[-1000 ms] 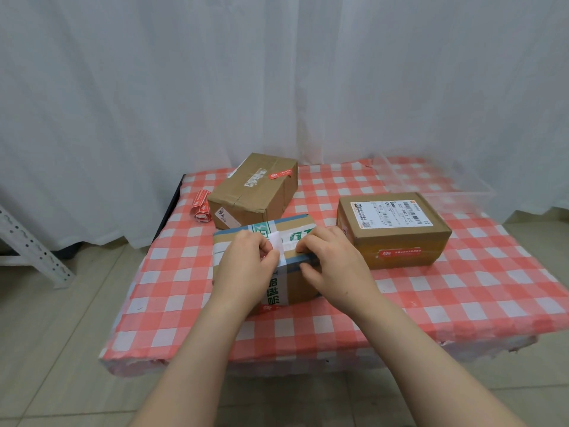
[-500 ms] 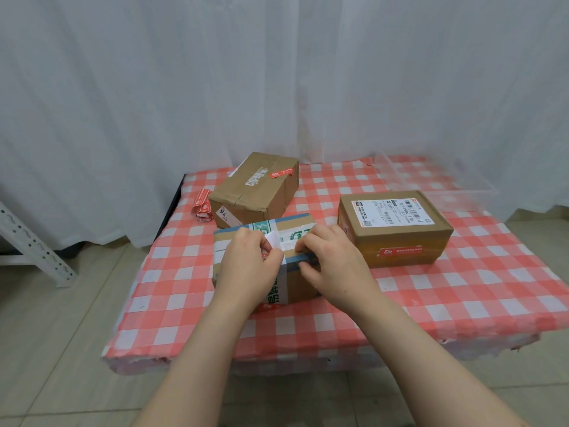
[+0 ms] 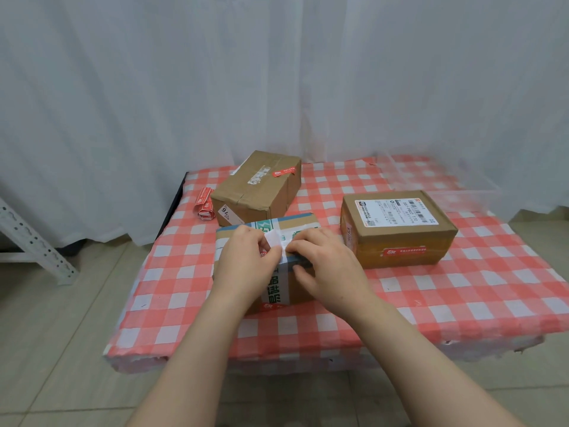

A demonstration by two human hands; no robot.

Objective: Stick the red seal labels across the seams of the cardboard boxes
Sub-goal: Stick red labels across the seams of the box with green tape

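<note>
Far box (image 3: 258, 189) and right box (image 3: 397, 229) already wear red seals (image 3: 287, 172); left hand (image 3: 243, 263) and right hand (image 3: 326, 266) pinch a white-backed label (image 3: 275, 238) over the near box (image 3: 300, 224), seemingly unstuck yet.

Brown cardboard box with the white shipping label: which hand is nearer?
Right. The right hand is just left of the brown cardboard box with the white shipping label; the left hand is farther left.

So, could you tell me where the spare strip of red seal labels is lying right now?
In the head view, the strip of red seal labels lies on the table near its far-left corner, just left of the back-left box.
</note>
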